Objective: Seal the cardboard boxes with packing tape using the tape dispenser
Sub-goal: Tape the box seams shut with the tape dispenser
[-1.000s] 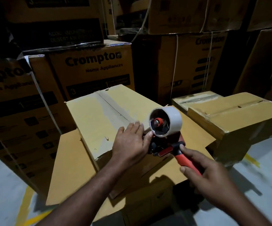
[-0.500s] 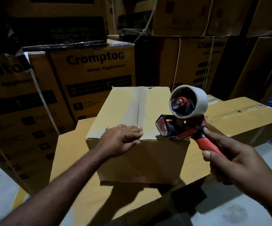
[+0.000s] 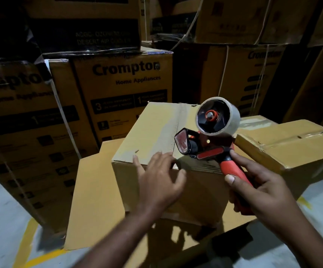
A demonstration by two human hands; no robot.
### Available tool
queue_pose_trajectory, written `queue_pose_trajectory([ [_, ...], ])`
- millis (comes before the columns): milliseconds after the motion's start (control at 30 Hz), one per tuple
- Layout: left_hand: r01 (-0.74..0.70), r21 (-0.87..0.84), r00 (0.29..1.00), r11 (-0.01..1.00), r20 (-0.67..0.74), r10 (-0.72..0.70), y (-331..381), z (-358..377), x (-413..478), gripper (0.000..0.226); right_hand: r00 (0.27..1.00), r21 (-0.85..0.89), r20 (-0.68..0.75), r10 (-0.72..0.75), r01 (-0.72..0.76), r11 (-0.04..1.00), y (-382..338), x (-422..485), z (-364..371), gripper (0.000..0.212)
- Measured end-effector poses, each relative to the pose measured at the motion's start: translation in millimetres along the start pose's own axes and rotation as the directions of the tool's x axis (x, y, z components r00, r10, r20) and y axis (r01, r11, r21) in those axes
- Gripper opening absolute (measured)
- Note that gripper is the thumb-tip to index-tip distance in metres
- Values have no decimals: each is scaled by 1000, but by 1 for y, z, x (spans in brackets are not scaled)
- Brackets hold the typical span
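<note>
**Dispenser held at the box's near edge**

In the middle of the frame a cardboard box (image 3: 156, 128) sits on flattened cardboard (image 3: 93, 190), its top seam already taped. The left hand (image 3: 160, 180) is over the box's near top edge, its grip spread and fingers loose; motion blur hides whether it touches. Right of centre, the right hand (image 3: 263, 192) has its grip wrapped round the red handle of the tape dispenser (image 3: 211, 144), with the tape roll (image 3: 232, 120) uppermost. A second box (image 3: 292, 144) lies at the right. Printed cartons (image 3: 122, 84) are stacked behind.

Right hand (image 3: 263, 192) grips tape dispenser (image 3: 208, 141) near box (image 3: 156, 128).
</note>
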State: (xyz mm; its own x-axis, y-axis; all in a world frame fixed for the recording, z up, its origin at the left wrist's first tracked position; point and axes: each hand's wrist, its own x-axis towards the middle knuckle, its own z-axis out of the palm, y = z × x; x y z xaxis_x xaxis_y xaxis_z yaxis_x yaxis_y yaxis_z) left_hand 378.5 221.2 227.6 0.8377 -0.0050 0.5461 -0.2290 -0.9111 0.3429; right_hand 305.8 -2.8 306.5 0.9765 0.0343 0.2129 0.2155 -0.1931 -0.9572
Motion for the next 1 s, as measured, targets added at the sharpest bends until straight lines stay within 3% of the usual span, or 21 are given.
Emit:
queue_pose_trajectory([
  [67, 152, -204, 985, 967, -46, -164, 18, 14, -2, 39, 1000, 30, -25, -15, 16, 999, 0, 8, 14, 54],
  [133, 152, -318, 956, 936, -192, -220, 20, 25, 3, 22, 999, 65, -34, -11, 13, 998, 1, 17, 26, 56],
  [233, 86, -254, 914, 963, -366, -178, 6, 38, 10, 19, 1000, 89, -14, -2, 3, 996, 3, 29, 44, 56],
  [400, 19, -349, 901, 937, -400, -167, -45, 25, 34, 20, 999, 60, 35, -27, 25, 998, 3, 44, 65, 56],
  [500, 15, -514, 941, 858, -283, -186, -78, 16, 50, 19, 997, 46, 64, -40, 37, 998, 0, 56, 73, 56],
  [600, 144, -661, 959, 736, -91, -269, -90, 0, 65, 28, 993, 20, 76, -94, 93, 995, 2, 70, 76, 53],
  [767, 406, -810, 808, 424, 102, -580, -63, -48, 85, 36, 975, 6, 150, -167, 168, 986, 10, 89, 68, 55],
  [900, 594, -789, 759, 159, 484, -436, -37, -82, 108, 68, 942, -35, 207, -263, 276, 961, 10, 108, 55, 59],
  [1000, 617, -785, 706, -52, 581, -405, -29, -87, 127, 75, 905, -82, 241, -352, 380, 921, 9, 123, 44, 61],
])
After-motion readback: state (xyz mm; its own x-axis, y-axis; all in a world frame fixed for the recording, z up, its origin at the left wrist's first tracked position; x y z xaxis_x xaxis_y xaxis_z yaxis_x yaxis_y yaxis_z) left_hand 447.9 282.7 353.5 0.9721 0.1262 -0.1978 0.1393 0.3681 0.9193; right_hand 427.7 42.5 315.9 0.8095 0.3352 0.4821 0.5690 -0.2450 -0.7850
